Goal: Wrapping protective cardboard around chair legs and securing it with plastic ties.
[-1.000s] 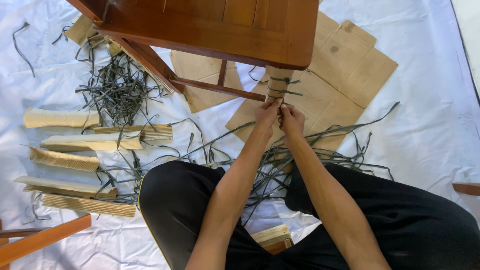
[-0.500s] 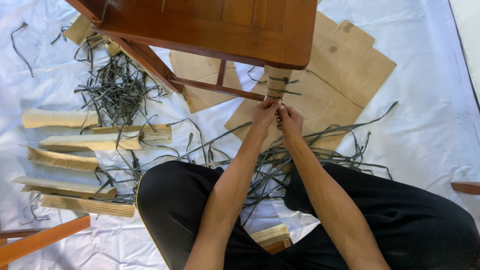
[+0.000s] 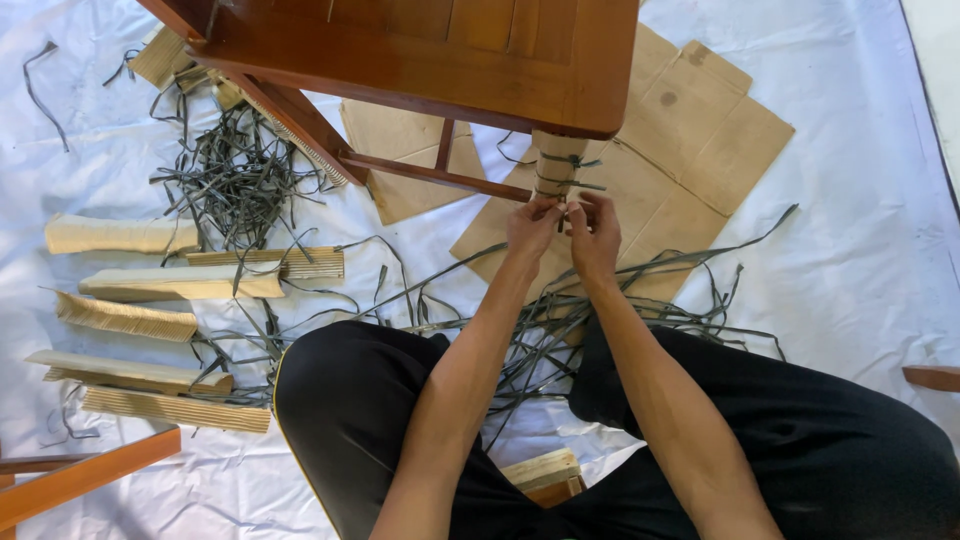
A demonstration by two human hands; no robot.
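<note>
- A white sheet [image 3: 850, 250], creased in places, covers the whole floor; a dark strip of bare floor [image 3: 935, 90] shows at the right edge.
- A reddish-brown wooden chair [image 3: 430, 50] stands at the top of the view, its rungs running down to the left.
- The person sits on the sheet in black trousers [image 3: 800, 440], knees spread, both forearms reaching forward.
- Flattened brown cardboard [image 3: 700, 140] lies under and beside the chair on the sheet.
- A tangle of dark grey-green straps [image 3: 235, 180] lies at upper left; longer loose straps [image 3: 690, 265] trail across the cardboard to the lap.
- Folded corrugated cardboard pieces [image 3: 150, 290] lie in a column on the left.
- A wooden bar [image 3: 80, 485] lies at lower left, and a small wooden block [image 3: 545, 475] sits between the knees.
- The chair leg wrapped in cardboard [image 3: 556, 165], bound with dark straps, stands just beyond the hands.
- The left hand [image 3: 533, 228] pinches a strap end at the foot of the wrapped leg, fingers closed.
- The right hand [image 3: 596, 236], touching the left, also closes its fingertips on the strap at the same spot.
</note>
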